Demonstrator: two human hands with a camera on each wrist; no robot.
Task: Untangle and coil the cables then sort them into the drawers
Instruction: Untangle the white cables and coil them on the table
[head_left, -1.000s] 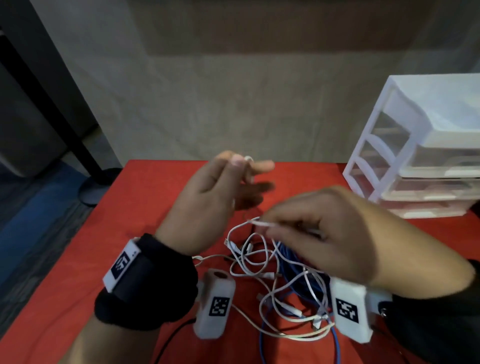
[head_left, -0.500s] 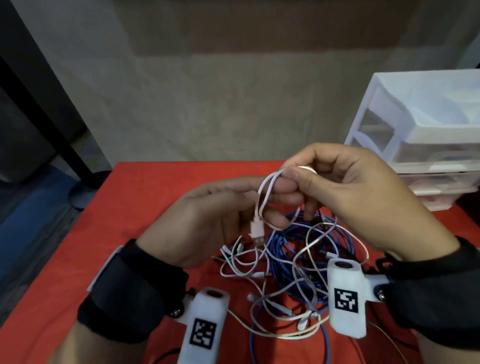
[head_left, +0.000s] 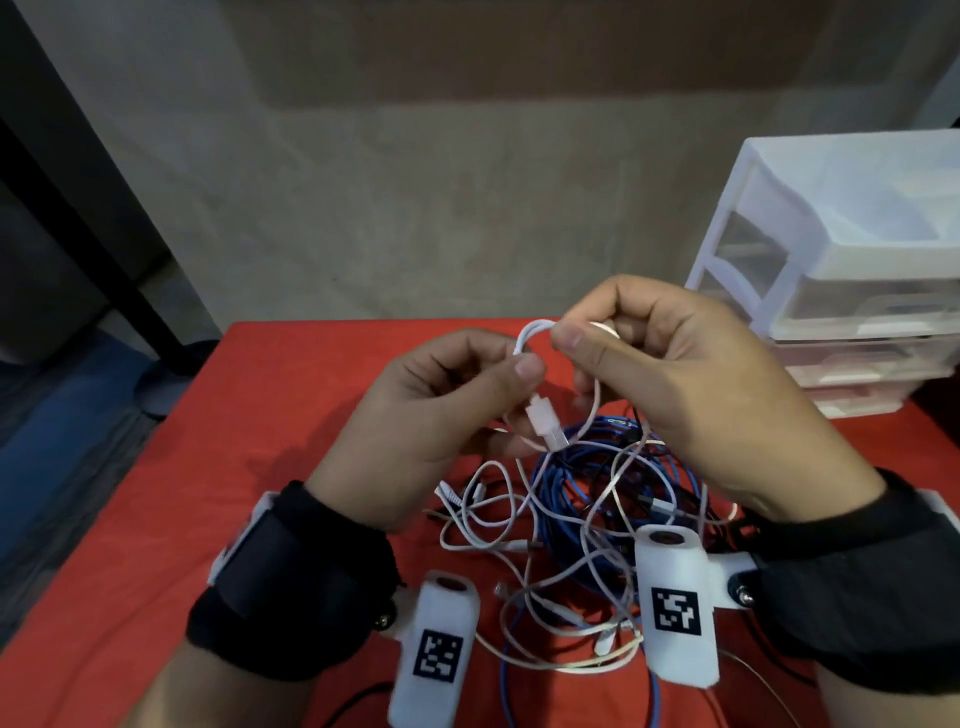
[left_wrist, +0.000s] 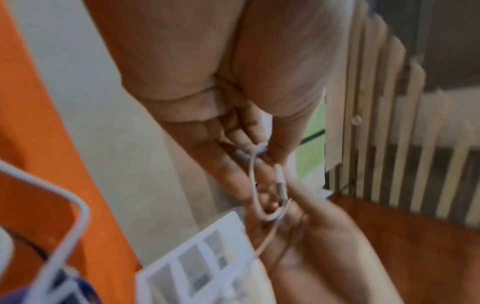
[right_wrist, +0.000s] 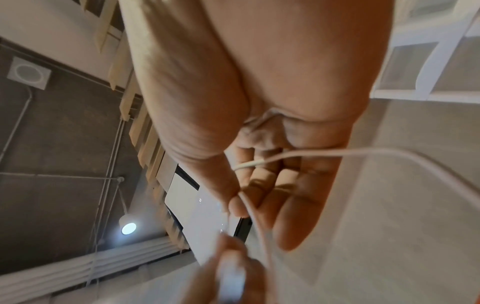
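A thin white USB cable (head_left: 531, 335) is held up above the red table (head_left: 156, 519) by both hands. My left hand (head_left: 441, 410) pinches it between thumb and fingers just above its white plug (head_left: 545, 428), which hangs below. My right hand (head_left: 670, 379) pinches the top of a small loop of the same cable (right_wrist: 249, 203); the rest trails down into the pile. Under the hands lies a tangle of white cables (head_left: 498, 519) over a coil of blue cable (head_left: 576, 499). In the left wrist view the cable (left_wrist: 253, 185) loops between the fingertips.
A white plastic drawer unit (head_left: 841, 270) with clear drawers stands at the back right of the table, all drawers shut. A dark thin cable (head_left: 779, 665) runs at the near right. Bare red cloth spreads to the left. A grey wall rises behind the table.
One second ago the hands were apart, the right low over the tangle. The right hand has risen with the cable to meet the left, and a small loop now stands between them.
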